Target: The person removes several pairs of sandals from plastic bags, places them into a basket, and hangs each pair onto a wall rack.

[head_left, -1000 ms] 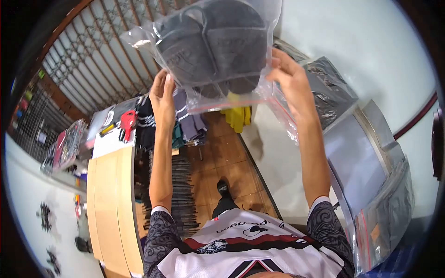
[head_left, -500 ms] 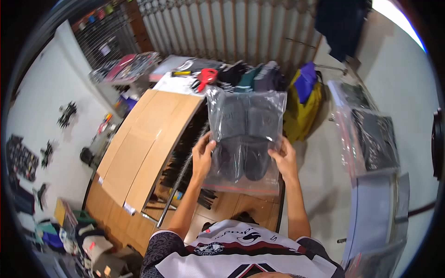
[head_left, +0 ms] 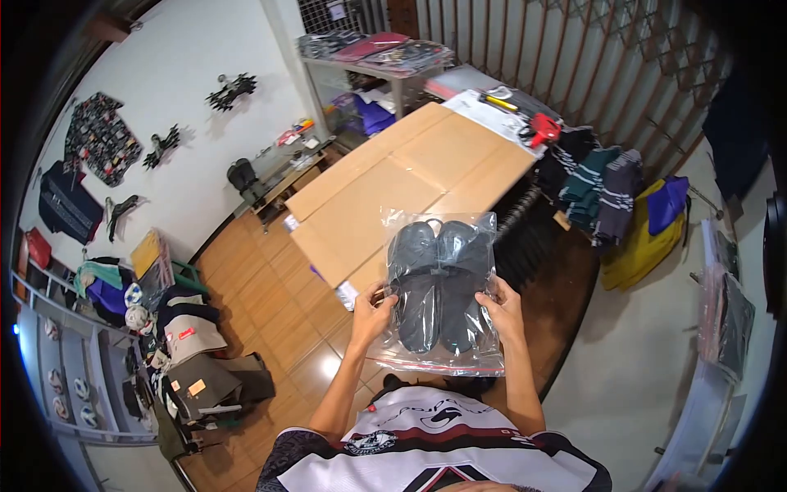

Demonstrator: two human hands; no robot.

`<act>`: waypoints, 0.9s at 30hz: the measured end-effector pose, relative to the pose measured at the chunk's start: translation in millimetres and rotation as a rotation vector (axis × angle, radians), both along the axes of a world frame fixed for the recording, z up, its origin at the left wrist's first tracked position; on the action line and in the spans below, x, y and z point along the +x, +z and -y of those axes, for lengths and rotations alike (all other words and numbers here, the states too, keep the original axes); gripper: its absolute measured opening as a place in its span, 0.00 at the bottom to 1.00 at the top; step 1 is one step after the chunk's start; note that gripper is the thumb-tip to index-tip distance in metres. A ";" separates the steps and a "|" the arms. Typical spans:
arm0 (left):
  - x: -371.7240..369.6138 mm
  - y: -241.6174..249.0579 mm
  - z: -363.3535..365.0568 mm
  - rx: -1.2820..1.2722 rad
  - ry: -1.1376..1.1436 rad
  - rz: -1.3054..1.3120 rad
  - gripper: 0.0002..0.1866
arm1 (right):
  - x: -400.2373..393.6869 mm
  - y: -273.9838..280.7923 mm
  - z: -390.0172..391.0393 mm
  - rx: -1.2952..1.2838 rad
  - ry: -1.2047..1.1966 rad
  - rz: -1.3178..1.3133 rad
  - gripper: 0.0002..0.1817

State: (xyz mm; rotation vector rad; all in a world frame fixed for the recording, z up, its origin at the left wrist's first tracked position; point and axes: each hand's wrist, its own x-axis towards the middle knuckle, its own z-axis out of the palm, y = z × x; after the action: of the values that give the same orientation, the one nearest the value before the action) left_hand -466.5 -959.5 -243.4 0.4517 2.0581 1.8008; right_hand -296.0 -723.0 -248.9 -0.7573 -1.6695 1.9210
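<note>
Being pinched at side edges by fingers of left hand (head_left: 373, 316) and right hand (head_left: 507, 312): clear bag (head_left: 438, 362), dark sandals (head_left: 420, 316) inside, held near cardboard's (head_left: 369, 205) closest edge. Drop could be caused by slick surface or loosened pinch; bag could be torn by uneven pulling.

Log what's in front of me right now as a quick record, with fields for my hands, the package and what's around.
Left hand: grips one side of the clear bag
Right hand: grips the opposite side
Clear bag: red strip along the edge nearest the body
Contents: pair of dark slides
Beyond the bag: light brown panel
Far end of panel: red object, yellow tool
Right of panel: folded clothes, purple cloth
</note>
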 end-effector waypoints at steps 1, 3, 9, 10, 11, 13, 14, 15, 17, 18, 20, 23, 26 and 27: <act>-12.1 -1.8 21.5 0.005 0.006 0.006 0.23 | -14.5 -3.9 19.0 0.001 0.018 0.004 0.31; -39.8 -6.1 63.3 0.015 0.024 0.011 0.23 | -45.9 -11.0 55.9 0.005 0.061 0.006 0.30; -98.7 -20.2 142.8 0.010 0.007 0.008 0.24 | -108.9 -12.3 135.3 -0.025 0.081 0.087 0.28; -106.2 -18.7 149.0 0.020 -0.002 0.000 0.25 | -116.2 -10.9 143.9 -0.019 0.087 0.099 0.28; -114.2 -18.4 154.3 -0.030 -0.014 -0.004 0.26 | -126.5 -35.1 145.4 0.052 0.062 0.027 0.23; -131.3 -26.6 159.7 -0.042 -0.026 -0.021 0.27 | -139.0 -35.2 154.0 0.021 0.033 0.096 0.19; -140.5 -29.6 159.9 -0.049 -0.033 -0.031 0.27 | -145.6 -34.5 156.3 0.006 0.017 0.130 0.17; -148.3 -25.7 159.9 -0.112 -0.037 -0.055 0.28 | -153.0 -34.2 157.3 0.017 0.012 0.157 0.21; -170.7 -38.9 156.5 -0.129 -0.025 -0.083 0.27 | -166.0 -34.8 158.8 0.028 -0.024 0.194 0.17; -180.8 -36.8 152.3 -0.139 -0.022 -0.098 0.26 | -172.9 -35.1 157.0 0.029 -0.028 0.215 0.16; -200.7 -33.7 145.0 -0.206 -0.043 -0.224 0.26 | -189.0 -46.8 153.2 0.068 -0.077 0.202 0.14; -241.8 -42.5 130.9 -0.253 -0.117 -0.260 0.25 | -214.6 -43.7 156.8 0.115 -0.165 0.202 0.14; -286.0 -63.6 109.9 -0.146 -0.175 -0.258 0.26 | -240.5 -66.3 148.5 0.248 -0.219 0.154 0.10; -289.7 -42.2 102.8 -0.162 -0.191 -0.238 0.26 | -246.7 -64.1 147.7 0.155 -0.235 0.179 0.13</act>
State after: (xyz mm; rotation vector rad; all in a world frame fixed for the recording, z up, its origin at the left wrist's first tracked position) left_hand -756.2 -1062.4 -285.6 0.8187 2.2103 1.5179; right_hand -542.7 -870.6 -313.1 -1.0374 -1.7237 1.5832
